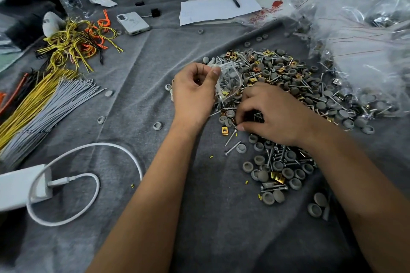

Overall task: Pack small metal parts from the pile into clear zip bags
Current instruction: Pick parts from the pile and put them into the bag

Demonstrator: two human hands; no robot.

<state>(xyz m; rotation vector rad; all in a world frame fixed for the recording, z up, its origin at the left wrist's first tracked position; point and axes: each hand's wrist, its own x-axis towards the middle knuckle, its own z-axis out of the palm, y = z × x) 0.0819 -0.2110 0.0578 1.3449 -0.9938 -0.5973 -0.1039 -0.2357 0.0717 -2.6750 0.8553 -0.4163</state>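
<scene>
Zip bag point(228, 83) pinched half-open by left hand point(195, 93) | right hand point(273, 115) fingers curled picking in pile point(286, 86), catch hidden | risk: mouth sags, screws spill onto surface point(155, 62)

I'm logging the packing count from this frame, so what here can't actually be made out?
- Head view: what the right hand pinches, hidden by its curled fingers.
- Number of parts in the small zip bag held by the left hand: glare and overlap.
- Writing on the paper sheet: too small.
- Contents of the big bags: crumpled, cut off by the right edge.
</scene>
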